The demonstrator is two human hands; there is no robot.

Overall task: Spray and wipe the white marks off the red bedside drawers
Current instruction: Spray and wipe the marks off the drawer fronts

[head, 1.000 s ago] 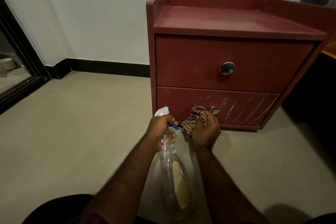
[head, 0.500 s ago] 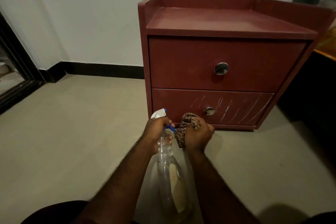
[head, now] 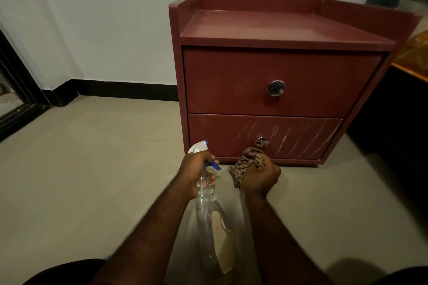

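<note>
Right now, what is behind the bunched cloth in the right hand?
Behind the cloth, gripped in the right hand, stands the lower drawer: its knob shows just above the cloth, white marks to either side. The drawer's lower edge directly behind the cloth is covered.

No words, numbers or brand names can be read anywhere. The only label (head: pixel 225 250) in view is a pale patch on the clear spray bottle (head: pixel 203 210), below the left hand (head: pixel 195 172) that grips the bottle's neck. It looks blank, though the dim, blurred view may be hiding print. The white marks (head: pixel 289 139) on the lower drawer (head: pixel 215 136), just beyond the right hand (head: pixel 260 177), are slanted streaks, not letters. The striped cloth (head: pixel 245 164) bunched in that hand shows only its pattern.
</note>
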